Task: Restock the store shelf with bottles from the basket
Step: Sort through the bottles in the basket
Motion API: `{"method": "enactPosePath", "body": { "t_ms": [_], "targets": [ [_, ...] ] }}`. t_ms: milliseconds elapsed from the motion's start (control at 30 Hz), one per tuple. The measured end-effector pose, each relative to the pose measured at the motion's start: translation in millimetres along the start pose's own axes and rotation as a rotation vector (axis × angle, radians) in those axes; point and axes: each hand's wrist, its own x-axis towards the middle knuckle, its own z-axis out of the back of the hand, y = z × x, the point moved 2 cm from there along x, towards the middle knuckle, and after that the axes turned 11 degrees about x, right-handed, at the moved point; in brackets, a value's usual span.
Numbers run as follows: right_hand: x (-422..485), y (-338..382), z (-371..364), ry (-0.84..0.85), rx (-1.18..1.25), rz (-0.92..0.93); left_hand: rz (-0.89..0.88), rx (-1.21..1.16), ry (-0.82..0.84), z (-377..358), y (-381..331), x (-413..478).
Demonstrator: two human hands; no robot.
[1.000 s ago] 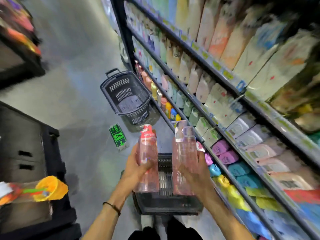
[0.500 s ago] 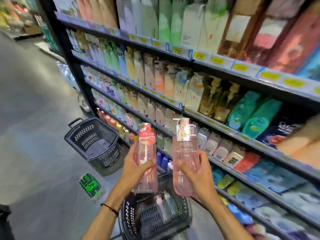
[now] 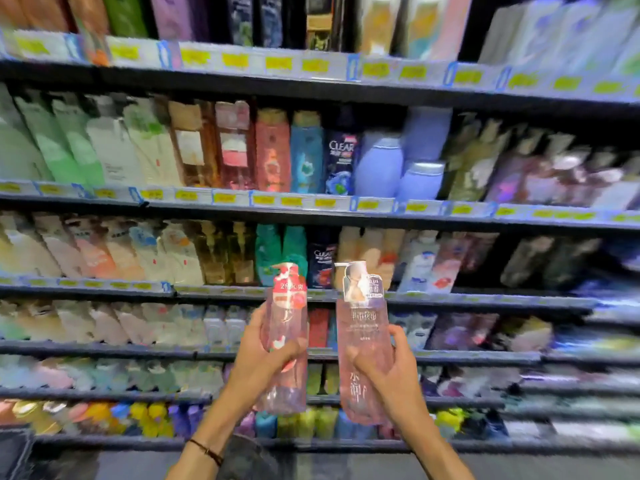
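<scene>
Okay: left hand (image 3: 264, 362) grips red-capped bottle (image 3: 286, 323), right hand (image 3: 393, 374) grips pump bottle (image 3: 363, 344) at its 3 o'clock, both roughly upright; shelf (image 3: 311, 216) at 12, blurry, looks full.

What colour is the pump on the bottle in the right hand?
White pump on the pink bottle; head view.

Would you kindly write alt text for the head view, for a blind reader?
The left hand holds a clear pink plastic bottle with a red top, the right hand a clear pink pump bottle, both upright before blurred, stocked store shelves.
</scene>
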Motion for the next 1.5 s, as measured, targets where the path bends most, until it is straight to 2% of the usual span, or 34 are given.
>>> {"method": "enactPosePath", "body": {
  "t_ms": [300, 600, 767, 1000, 1300, 1500],
  "targets": [
    [21.9, 13.4, 144.0, -0.210, 0.013, 0.053, -0.090, 0.041, 0.196, -155.6, -42.8, 45.1],
    [82.5, 3.5, 314.9, -0.240, 0.038, 0.004, -0.040, 0.143, 0.273, -337.2, -56.9, 91.8],
    [116.2, -2.0, 388.1, -0.242, 0.055, -0.033, -0.026, 0.246, 0.294, -411.6, -66.5, 119.5],
    [151.9, -18.7, 427.1, -0.238, 0.101, -0.088, -0.026, 0.332, 0.303, -455.6, -66.6, 155.1],
    [176.7, -36.7, 441.4, -0.336, 0.104, -0.142, -0.263, 0.597, 0.446, -483.7, -76.6, 210.7],
    [190.5, -42.7, 450.9, -0.418, 0.125, -0.127, -0.432, 0.702, 0.426, -506.9, -81.4, 234.1]
  ]
}}
